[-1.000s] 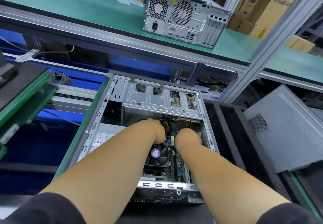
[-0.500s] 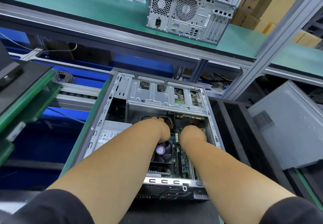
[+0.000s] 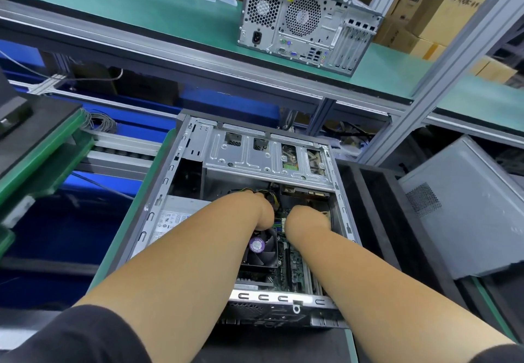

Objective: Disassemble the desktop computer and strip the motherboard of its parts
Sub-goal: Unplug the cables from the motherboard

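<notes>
Deep inside the open computer case (image 3: 181, 181), the left hand (image 3: 262, 211) and right hand (image 3: 307, 216) sit side by side over the motherboard (image 3: 295, 263); their fingers are hidden, so grip cannot be told. Just nearer than the left hand lies the cooler fan (image 3: 261, 249).

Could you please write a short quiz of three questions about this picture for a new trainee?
1. True or false: the second grey desktop computer on the green shelf shows its rear ports.
2. Where does the grey perforated side panel lean? A) left of the open silver computer case; B) right of it; C) on the shelf.
3. Fill in: the black cooling fan has a ____ round label.

Key: 1 true; 2 B; 3 purple.
</notes>
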